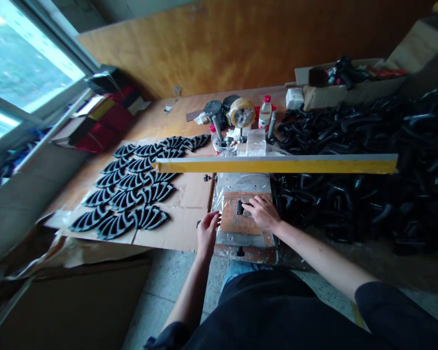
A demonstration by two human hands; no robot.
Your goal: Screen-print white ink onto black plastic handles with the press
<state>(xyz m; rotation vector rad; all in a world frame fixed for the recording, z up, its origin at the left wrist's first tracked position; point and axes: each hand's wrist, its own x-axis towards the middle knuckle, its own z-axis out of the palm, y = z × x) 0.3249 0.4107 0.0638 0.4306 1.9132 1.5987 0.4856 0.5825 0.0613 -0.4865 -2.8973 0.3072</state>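
My right hand point(263, 213) rests over the worn wooden block point(241, 223) of a bench fixture, its fingertips pinching a small black plastic piece point(240, 207). My left hand point(208, 227) is at the block's left edge with fingers curled together; whether something small is in them I cannot make out. Across the fixture, beyond both hands, runs a long yellow and grey bar point(277, 164). A grey metal plate point(243, 183) lies between the bar and the block.
Rows of curved black parts point(131, 218) lie on cardboard point(184, 228) at left. A large heap of black pieces point(336, 194) covers the right side. Behind the bar stand a tape roll point(242, 113), a red-capped bottle point(265, 114) and dark jars point(214, 113). An open carton point(324, 97) sits back right.
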